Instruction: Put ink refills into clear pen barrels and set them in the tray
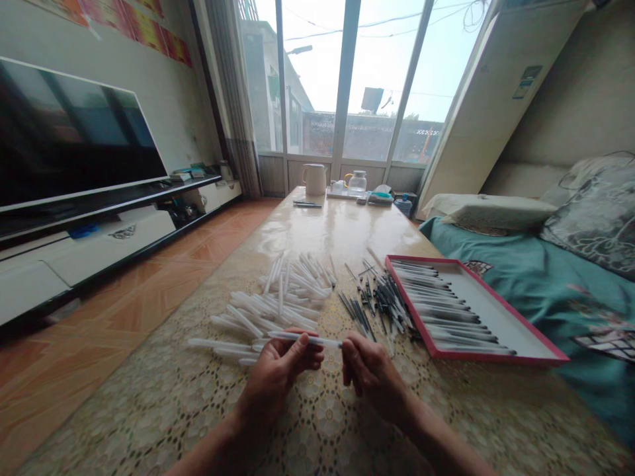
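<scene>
A slim pen [327, 342] with a whitish translucent barrel lies level between my two hands. My left hand [288, 360] is closed around its barrel, thumb on top. At the pen's right end, where a small dark part shows, the fingers of my right hand [364, 360] are pinched together; they hide most of that part. Beyond my left hand lies a heap of whitish translucent pen barrels [278, 301]. A pile of small black pen parts [389, 297] is spread beyond my right hand. Rows of black-ended pens [446, 307] lie in a pink-rimmed tray [501, 361].
The long table [317, 228] has a patterned cover. At its far end stand a pale jug [314, 178], a glass pot [357, 181] and a tissue pack [381, 194]. A sofa with a teal cover [520, 264] runs along the right; a TV cabinet [119, 238] is left.
</scene>
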Demonstrator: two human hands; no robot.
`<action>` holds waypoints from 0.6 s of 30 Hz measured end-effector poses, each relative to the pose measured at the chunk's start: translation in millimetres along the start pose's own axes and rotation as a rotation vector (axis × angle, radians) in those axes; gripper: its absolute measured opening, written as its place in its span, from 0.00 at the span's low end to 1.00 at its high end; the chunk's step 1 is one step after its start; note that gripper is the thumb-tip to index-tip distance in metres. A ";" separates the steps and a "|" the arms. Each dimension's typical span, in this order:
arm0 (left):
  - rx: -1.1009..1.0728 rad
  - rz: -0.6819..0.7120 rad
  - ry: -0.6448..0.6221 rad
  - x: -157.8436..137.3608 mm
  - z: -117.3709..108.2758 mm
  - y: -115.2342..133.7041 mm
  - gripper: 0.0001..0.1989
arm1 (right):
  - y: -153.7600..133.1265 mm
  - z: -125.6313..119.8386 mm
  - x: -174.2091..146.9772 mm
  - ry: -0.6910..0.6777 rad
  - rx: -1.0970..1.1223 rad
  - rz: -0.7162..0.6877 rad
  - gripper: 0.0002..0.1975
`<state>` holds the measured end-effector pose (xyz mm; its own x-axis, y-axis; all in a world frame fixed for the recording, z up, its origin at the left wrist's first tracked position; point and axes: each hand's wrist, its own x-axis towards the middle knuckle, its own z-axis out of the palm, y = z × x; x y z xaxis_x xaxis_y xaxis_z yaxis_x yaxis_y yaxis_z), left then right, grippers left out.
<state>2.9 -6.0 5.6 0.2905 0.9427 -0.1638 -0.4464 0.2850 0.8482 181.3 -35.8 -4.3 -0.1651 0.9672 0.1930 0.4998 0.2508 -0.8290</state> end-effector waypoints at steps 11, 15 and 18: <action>0.011 0.004 -0.017 0.3 -1.3 -0.2 0.12 | -2.5 -0.1 -0.1 -0.002 0.041 0.009 0.18; 0.007 0.014 -0.004 0.1 -1.0 -0.1 0.12 | -0.8 -0.5 0.2 0.014 0.024 -0.011 0.15; 0.006 0.022 0.003 -0.2 -1.4 -0.5 0.12 | -2.1 -1.1 0.4 0.006 0.030 -0.008 0.14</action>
<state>1.8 -6.1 4.5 0.2782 0.9493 -0.1466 -0.4476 0.2632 0.8546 181.1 -35.9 -1.8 -0.1638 0.9653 0.2031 0.4723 0.2575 -0.8430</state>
